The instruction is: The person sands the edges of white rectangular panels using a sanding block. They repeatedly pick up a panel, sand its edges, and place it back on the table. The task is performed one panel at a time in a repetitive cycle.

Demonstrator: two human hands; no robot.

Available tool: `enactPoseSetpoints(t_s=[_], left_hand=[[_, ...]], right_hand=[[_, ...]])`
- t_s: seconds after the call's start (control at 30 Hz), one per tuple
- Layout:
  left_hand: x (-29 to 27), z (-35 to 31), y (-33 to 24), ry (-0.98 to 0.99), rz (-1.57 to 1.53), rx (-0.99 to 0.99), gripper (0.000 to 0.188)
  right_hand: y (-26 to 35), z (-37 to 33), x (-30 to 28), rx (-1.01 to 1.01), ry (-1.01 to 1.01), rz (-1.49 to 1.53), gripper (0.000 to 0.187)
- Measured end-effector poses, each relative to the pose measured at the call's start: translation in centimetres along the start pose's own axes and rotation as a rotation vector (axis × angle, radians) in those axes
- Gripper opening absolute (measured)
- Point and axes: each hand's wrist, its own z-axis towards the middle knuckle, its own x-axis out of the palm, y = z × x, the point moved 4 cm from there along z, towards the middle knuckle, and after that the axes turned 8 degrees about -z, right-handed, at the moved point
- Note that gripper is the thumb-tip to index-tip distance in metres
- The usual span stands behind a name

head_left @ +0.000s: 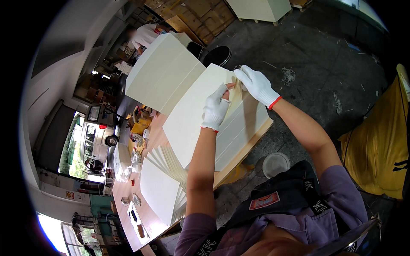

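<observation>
A thick stack of large white paper sheets point(192, 111) lies in front of me, its right-hand edge bent up and spread in thin layers. My right hand point(256, 85), in a white knit glove with a red cuff, is closed around the raised corner of the sheets. My left hand point(215, 109) wears a white glove with bare fingertips. It rests over the top of the stack, thumb and forefinger apart, fingertips touching the lifted edge. The undersides of my right fingers are hidden.
Another white stack point(166, 70) stands beyond, near a person in a light shirt point(145, 36). Fanned sheets point(160, 187) lie on the wooden table point(124, 222). A round stool point(217, 56), white bucket point(275, 165) and yellow cover point(376, 149) are nearby. Paper scraps litter the floor.
</observation>
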Motion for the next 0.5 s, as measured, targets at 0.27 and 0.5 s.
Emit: enactPoseSetpoints(t_s=[0.27,0.5], left_hand=[[0.4,0.0,0.8,0.038,-0.046,-0.086,0.044],[0.0,0.0,0.1,0.032,-0.034,-0.089,0.038]], right_hand=[[-0.8,-0.1,0.6,-0.013,-0.032,0.011,0.052],[-0.4,-0.3,0.0,0.014,-0.034,0.001,0.052]])
